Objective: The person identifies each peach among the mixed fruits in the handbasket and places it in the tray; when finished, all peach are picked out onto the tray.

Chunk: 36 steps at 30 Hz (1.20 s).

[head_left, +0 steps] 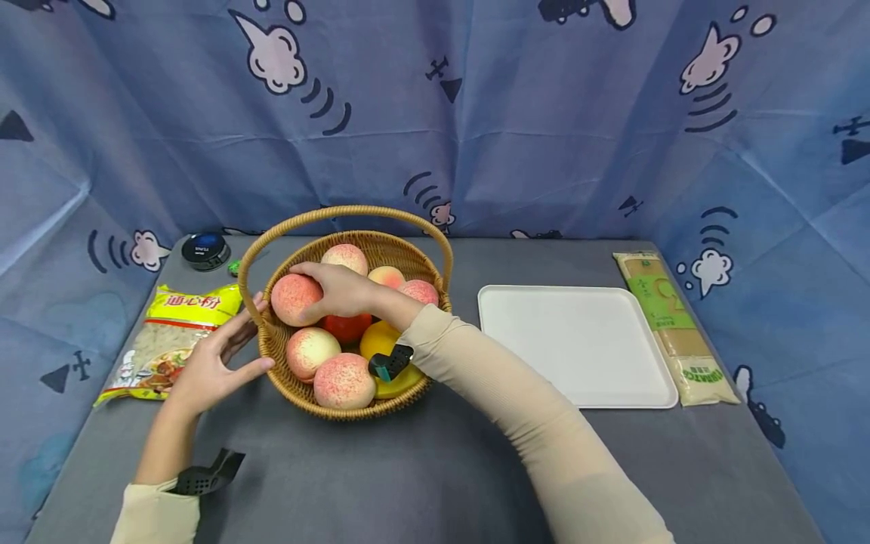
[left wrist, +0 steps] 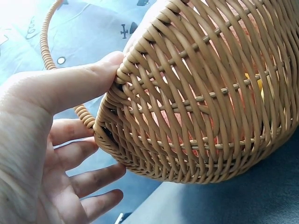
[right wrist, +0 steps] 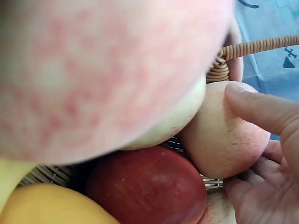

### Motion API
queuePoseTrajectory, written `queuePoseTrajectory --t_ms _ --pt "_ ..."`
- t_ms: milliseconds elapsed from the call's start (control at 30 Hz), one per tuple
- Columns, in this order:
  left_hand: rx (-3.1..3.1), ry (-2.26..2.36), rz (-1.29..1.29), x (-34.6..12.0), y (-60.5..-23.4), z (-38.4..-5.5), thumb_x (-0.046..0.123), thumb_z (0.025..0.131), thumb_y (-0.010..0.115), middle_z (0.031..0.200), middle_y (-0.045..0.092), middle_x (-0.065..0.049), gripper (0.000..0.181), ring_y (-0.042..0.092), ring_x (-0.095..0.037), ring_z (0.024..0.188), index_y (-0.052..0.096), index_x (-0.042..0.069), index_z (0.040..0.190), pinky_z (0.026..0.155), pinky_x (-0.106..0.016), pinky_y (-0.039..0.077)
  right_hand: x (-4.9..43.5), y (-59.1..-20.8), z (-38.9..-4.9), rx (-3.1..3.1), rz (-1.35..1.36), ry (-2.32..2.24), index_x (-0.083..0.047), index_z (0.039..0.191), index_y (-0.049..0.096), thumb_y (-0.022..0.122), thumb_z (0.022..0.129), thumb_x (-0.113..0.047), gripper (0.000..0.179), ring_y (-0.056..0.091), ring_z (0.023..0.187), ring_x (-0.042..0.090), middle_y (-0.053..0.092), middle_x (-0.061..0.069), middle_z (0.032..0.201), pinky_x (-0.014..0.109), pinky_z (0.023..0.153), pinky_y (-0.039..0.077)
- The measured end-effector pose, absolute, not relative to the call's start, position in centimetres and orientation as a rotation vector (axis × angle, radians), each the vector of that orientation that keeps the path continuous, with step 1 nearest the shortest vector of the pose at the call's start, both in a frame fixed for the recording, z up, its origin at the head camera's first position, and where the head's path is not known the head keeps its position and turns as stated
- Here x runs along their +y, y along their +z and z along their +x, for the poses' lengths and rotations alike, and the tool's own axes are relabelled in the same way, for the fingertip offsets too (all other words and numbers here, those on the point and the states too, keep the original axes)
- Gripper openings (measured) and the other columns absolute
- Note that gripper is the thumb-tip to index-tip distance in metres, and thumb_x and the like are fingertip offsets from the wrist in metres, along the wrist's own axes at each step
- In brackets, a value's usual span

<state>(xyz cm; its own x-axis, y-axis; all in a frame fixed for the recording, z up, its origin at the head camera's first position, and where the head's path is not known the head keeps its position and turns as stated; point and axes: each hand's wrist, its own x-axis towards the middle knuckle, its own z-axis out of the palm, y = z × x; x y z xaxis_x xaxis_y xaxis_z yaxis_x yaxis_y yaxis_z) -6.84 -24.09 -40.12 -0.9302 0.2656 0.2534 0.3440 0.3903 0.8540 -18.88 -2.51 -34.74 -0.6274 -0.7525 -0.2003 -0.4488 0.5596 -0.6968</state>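
Observation:
My right hand (head_left: 343, 291) reaches into a wicker basket (head_left: 381, 243) and grips a pink peach (head_left: 295, 300) at its left side; in the right wrist view the thumb lies on top of that peach (right wrist: 224, 135), with fingers beneath. Around it in the basket are several other peaches (head_left: 344, 381), a dark red round fruit (right wrist: 149, 186) and yellow fruit (head_left: 381, 340). Outside the basket's left end, my left hand (head_left: 214, 363) has its fingers extended. Its thumb touches the rim (left wrist: 124, 74), and the other fingers lie near the handle's base.
A yellow bag of macaroni (head_left: 177, 340) lies left of the basket, with a round black object (head_left: 205, 251) behind it. To the right are a white tray (head_left: 571, 340) and a green-and-clear packet (head_left: 673, 325). A patterned blue curtain (head_left: 544, 151) hangs behind the grey table (head_left: 340, 483).

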Motion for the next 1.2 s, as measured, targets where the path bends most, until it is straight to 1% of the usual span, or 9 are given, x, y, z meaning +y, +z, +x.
queuePoseTrajectory --t_ms 367,433,533,667,733,867,1000,1100,1200 --pt "-2.576 -1.583 -0.551 -24.2 -40.1 -6.8 -0.005 0.078 0.072 0.152 0.036 -0.008 0.080 0.041 0.008 0.125 0.037 0.013 0.147 0.102 -0.004 0.034 -1.9 -33.8 -18.7 2.318 -1.008 -0.934 -0.015 0.141 0.043 0.076 0.079 -0.026 0.071 0.053 0.113 0.012 0.051 0.001 0.136 0.020 0.090 0.047" --pt "-2.568 -1.597 -0.554 -24.2 -40.2 -6.8 -0.006 0.078 0.071 0.153 0.034 -0.008 0.080 0.042 0.008 0.125 0.036 0.013 0.147 0.102 -0.004 0.034 -1.4 -33.3 -18.4 2.300 -1.011 -0.988 -0.016 0.139 0.044 0.077 0.079 -0.025 0.069 0.053 0.112 0.011 0.052 0.000 0.134 0.020 0.090 0.047" --pt "-2.556 -1.616 -0.561 -24.2 -40.3 -6.7 -0.007 0.078 0.070 0.154 0.031 -0.009 0.079 0.042 0.008 0.125 0.036 0.011 0.147 0.102 -0.005 0.034 -0.1 -32.4 -17.4 2.262 -0.996 -1.099 -0.017 0.138 0.046 0.078 0.077 -0.024 0.069 0.051 0.116 0.010 0.052 -0.002 0.134 0.020 0.096 0.046" --pt "-2.536 -1.640 -0.575 -24.2 -40.4 -6.6 -0.009 0.078 0.069 0.155 0.029 -0.010 0.078 0.042 0.007 0.126 0.036 0.009 0.147 0.103 -0.005 0.035 2.3 -31.3 -15.5 2.263 -1.019 -1.272 -0.017 0.136 0.048 0.082 0.074 -0.022 0.071 0.050 0.121 0.009 0.051 -0.002 0.134 0.019 0.100 0.045" --pt "-2.521 -1.648 -0.586 -24.3 -40.4 -6.7 -0.010 0.077 0.069 0.155 0.029 -0.012 0.078 0.042 0.006 0.127 0.036 0.007 0.146 0.103 -0.006 0.035 3.7 -30.8 -14.5 2.281 -1.045 -1.363 -0.016 0.136 0.049 0.083 0.072 -0.019 0.072 0.051 0.120 0.010 0.052 -0.001 0.134 0.020 0.101 0.045" --pt "-2.508 -1.645 -0.609 -24.4 -40.4 -6.7 -0.012 0.077 0.069 0.155 0.028 -0.013 0.079 0.041 0.005 0.128 0.036 0.005 0.146 0.103 -0.006 0.035 6.7 -30.3 -12.6 2.281 -1.097 -1.549 -0.012 0.134 0.050 0.084 0.070 -0.013 0.073 0.052 0.119 0.013 0.054 0.003 0.133 0.028 0.105 0.044" --pt "-2.503 -1.647 -0.622 -24.5 -40.5 -6.8 -0.013 0.076 0.069 0.155 0.027 -0.014 0.079 0.041 0.004 0.129 0.036 0.005 0.146 0.104 -0.007 0.035 10.1 -30.2 -11.0 2.227 -1.101 -1.740 -0.011 0.136 0.049 0.083 0.069 -0.004 0.075 0.054 0.119 0.017 0.054 0.003 0.134 0.034 0.102 0.048" --pt "-2.507 -1.649 -0.622 -24.5 -40.7 -6.9 -0.013 0.076 0.069 0.155 0.027 -0.014 0.080 0.042 0.004 0.129 0.035 0.005 0.146 0.104 -0.007 0.035 13.0 -30.6 -10.1 2.216 -1.108 -1.840 -0.008 0.138 0.046 0.082 0.068 0.001 0.079 0.051 0.123 0.021 0.050 0.005 0.139 0.035 0.104 0.047" --pt "-2.517 -1.644 -0.623 -24.5 -40.7 -6.9 -0.012 0.077 0.069 0.155 0.026 -0.014 0.080 0.041 0.004 0.129 0.034 0.005 0.147 0.104 -0.007 0.034 16.0 -31.2 -9.5 2.263 -1.087 -1.890 -0.003 0.139 0.044 0.081 0.068 0.005 0.080 0.046 0.128 0.024 0.047 0.009 0.142 0.033 0.106 0.044"
